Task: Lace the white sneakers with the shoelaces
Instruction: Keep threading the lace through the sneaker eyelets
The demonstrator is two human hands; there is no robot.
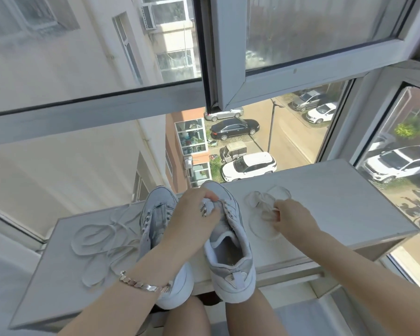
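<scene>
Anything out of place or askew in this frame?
The left sneaker and right sneaker overhang the near edge of the table by their heels, so they might slip. The left hand grips the right sneaker's tongue; the right hand pinches a shoelace. The other shoelace lies tangled. Nothing looks damaged.

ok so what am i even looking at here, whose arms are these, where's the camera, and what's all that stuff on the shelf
There is no machine here. These are a person's two bare arms, filmed by one wide-angle camera worn on their head and pointing forward and down. That is why the window and the parked cars outside fill the top of the picture.

Two white sneakers stand on the white ledge, and neither looks laced yet. The left hand, with a bracelet on its wrist, grips the held sneaker around its tongue. The second sneaker stands beside it. The right hand pinches the coiled shoelace lying on the ledge. The tangled shoelace lies on the other side of the shoes.
</scene>
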